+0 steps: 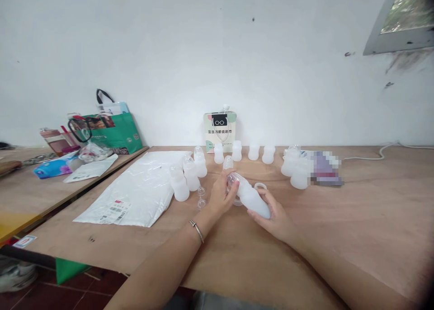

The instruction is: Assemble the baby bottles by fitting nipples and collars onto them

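Table (339,242): brown wood, before white wall (162,52).
White bottle (254,201): tilted, between my two hands.
Left hand (222,192): I close it around the clear cap (233,179).
Right hand (276,214): wrapped around the lower end.

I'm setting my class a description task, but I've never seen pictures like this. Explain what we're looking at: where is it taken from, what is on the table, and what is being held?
There is no machine here: a person is working bare-handed. The single picture comes from a camera worn on that person's head, looking forward and down. The left hand is at the clear top of a whitish bottle; the right hand grips its lower end, so the bottle is tilted. On the wooden table lie a large white package and small clear pieces. More whitish bottles stand around, with a pale paper bag behind them. A package at the right is pixelated.
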### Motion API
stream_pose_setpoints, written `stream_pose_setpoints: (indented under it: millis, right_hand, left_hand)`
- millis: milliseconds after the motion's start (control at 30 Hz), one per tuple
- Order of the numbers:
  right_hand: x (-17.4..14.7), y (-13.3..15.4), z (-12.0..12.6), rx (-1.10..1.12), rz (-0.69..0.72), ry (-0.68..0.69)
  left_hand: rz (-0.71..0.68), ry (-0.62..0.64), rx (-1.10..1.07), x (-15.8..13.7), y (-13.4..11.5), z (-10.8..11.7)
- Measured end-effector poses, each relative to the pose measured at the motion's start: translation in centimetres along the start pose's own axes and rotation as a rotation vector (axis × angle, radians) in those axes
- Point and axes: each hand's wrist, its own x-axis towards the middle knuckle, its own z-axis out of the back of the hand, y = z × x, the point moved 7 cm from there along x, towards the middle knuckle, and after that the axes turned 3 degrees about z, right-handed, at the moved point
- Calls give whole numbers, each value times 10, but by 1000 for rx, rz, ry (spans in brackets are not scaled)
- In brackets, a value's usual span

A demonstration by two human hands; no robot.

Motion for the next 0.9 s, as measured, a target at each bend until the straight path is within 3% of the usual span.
stream_pose_setpoints:
  millis: [200, 467, 667, 833, 900]
  right_hand:
    - [-5, 8, -3, -52, 46, 40]
    - [-9, 10, -3, -58, 75, 30]
    - [-4, 2, 2, -138, 172, -37]
    - [5, -7, 0, -149, 61, -6]
    - [7, -10, 5, -128, -1, -55]
  left_hand:
    - [-48, 94, 96, 0, 2, -5]
    - [65, 39, -51, -11, -3, -10]
    - [62, 31, -55, -12, -3, -14]
    - [-26, 166, 41, -11, -12, -27]
    - [-42, 174, 25, -10, -15, -28]
